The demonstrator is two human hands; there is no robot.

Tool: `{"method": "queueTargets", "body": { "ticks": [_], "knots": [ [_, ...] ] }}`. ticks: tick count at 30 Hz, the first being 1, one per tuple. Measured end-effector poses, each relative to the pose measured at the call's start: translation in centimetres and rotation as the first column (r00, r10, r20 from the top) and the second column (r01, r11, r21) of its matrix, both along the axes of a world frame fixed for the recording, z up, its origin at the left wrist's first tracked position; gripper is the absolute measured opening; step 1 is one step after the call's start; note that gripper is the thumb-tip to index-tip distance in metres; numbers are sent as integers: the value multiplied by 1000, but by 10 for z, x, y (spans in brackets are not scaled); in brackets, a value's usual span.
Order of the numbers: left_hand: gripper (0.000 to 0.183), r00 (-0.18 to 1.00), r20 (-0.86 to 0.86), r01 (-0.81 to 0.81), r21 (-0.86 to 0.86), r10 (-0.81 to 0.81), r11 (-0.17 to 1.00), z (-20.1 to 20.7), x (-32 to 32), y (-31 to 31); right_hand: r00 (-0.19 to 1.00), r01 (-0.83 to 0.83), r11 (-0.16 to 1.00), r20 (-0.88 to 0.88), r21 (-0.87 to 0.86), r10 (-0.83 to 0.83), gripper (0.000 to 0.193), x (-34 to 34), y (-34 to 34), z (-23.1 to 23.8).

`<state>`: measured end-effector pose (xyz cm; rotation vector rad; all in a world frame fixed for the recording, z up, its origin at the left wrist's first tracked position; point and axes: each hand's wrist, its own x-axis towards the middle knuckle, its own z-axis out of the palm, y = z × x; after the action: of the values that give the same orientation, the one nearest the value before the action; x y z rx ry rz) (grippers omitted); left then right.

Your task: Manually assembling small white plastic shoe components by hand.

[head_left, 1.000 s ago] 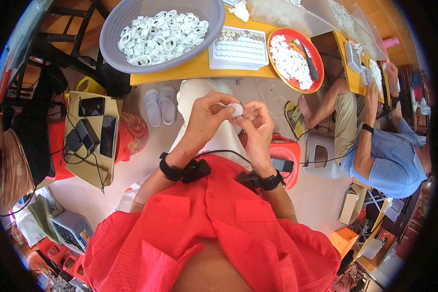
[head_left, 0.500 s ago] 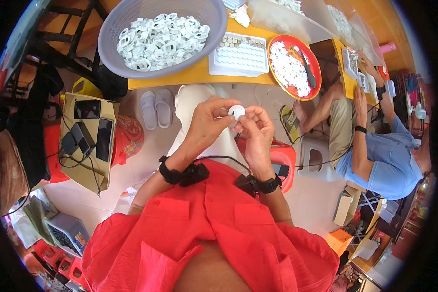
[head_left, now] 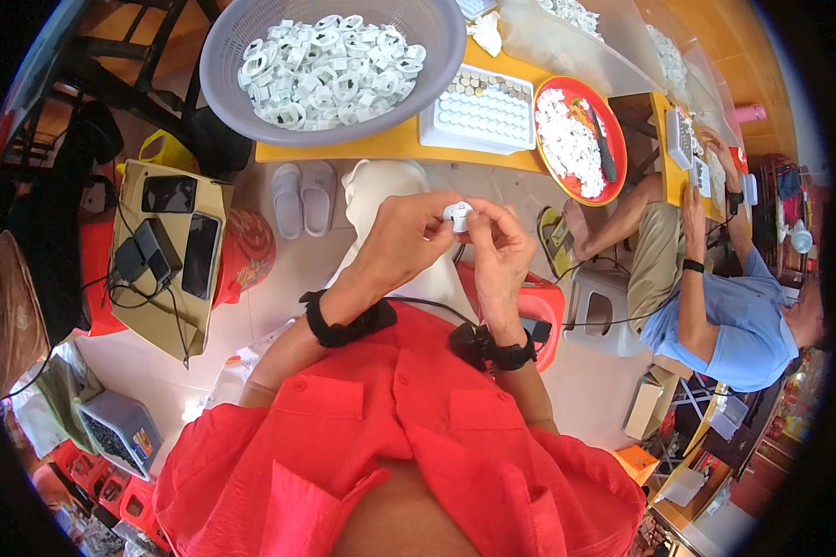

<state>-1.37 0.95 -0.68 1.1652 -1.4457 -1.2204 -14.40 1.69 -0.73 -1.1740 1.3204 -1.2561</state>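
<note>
Between the fingertips of both hands is a small round white plastic piece (head_left: 456, 216), with a dark slot in it. My left hand (head_left: 409, 227) pinches it from the left side, and my right hand (head_left: 501, 243) grips its right edge with thumb and fingers. Both hands are above my lap, short of the table. Beyond them a white tray (head_left: 478, 141) holds rows of pale round pieces and several coin-like discs. To its right, a red round tray (head_left: 615, 182) carries a heap of small white parts and a dark-handled tool (head_left: 606, 153).
A grey basket (head_left: 215, 70) full of white plastic parts stands on the yellow table (head_left: 381, 139). On the left, a cardboard box (head_left: 153, 306) bears phones and cables. A person in a blue shirt (head_left: 715, 311) works at the right. Slippers (head_left: 303, 200) lie on the floor.
The white piece has tilted between my fingertips and shifted slightly right and down. My hands still hold it. The table and its contents appear slightly farther right in view.
</note>
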Motion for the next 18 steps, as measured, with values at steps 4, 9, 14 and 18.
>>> {"method": "queueTargets", "body": {
  "ticks": [4,9,14,18],
  "knots": [
    [19,986,163,48,-105,-30,993,-6,1,-3,996,-18,1000,-83,-8,17,15,-3,1,1],
    [21,922,388,122,-318,11,940,-4,3,-4,984,-53,999,-171,-2,52,14,-7,2,4],
    [21,913,406,128,-349,26,928,-7,-2,-3,980,-59,998,-189,14,61,14,-8,3,7],
    [22,909,414,111,-360,52,926,-14,-3,-1,980,-47,998,-191,50,56,14,-9,4,5]
  ]
}}
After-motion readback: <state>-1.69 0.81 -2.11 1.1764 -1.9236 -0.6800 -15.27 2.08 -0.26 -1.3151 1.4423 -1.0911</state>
